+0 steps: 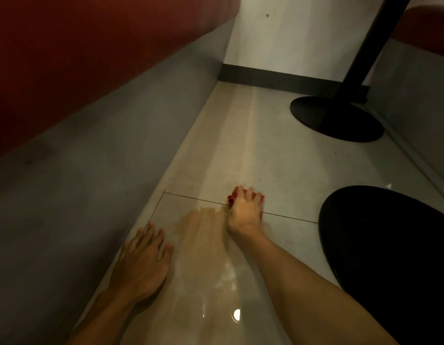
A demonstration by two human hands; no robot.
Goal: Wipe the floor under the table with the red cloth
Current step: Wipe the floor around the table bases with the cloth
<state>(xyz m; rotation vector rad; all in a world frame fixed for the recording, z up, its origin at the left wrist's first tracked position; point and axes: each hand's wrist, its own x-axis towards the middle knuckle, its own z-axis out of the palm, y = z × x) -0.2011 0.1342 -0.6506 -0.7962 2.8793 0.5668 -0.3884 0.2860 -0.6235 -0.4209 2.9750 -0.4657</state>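
The red cloth (231,198) is almost all hidden under the right grip (244,212), which is blurred; only small red edges show beside the fingers. The black pole (372,46) is cut by the top edge, and the nearer black base (390,245) by the right edge.

A red seat cushion (79,58) fills the far left, running toward the back. Below it a grey base panel (104,158) drops straight down, its surface marked with faint dark smudges near the left edge. At the far end stands a white wall (290,33) with 1 small dark spot (267,15) high up. A dark skirting board (278,78) runs along the foot of that wall. On the far right a second red cushion (427,28) sits above another grey panel (415,108), facing the first.
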